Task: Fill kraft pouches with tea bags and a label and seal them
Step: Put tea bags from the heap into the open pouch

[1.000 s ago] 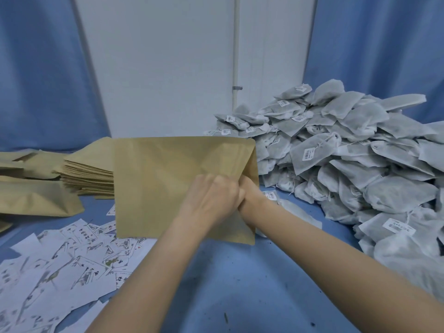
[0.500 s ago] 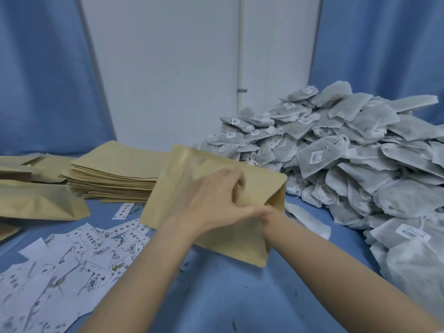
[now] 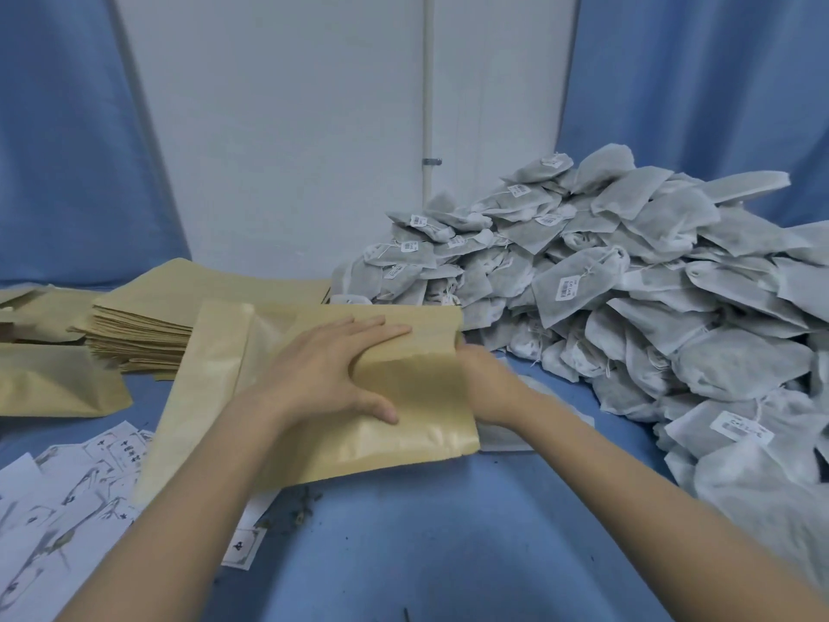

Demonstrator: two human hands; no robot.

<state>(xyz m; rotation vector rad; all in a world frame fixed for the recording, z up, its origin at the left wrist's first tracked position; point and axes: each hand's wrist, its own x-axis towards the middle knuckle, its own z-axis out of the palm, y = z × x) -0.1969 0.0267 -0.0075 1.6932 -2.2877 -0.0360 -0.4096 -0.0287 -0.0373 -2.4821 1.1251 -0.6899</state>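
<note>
Kraft pouch: flat on bench, pinned by flat, open left hand, likely steadying its mouth. Right hand: at mouth edge, grip hidden. Tea bags heaped beside.

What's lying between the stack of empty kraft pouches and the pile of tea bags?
In the head view, the kraft pouch under the left hand lies between the stack of empty pouches and the tea bag pile.

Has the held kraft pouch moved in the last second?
Yes. The kraft pouch went from upright to flat on the table, beside the pouch stack, left hand pressing it.
</note>
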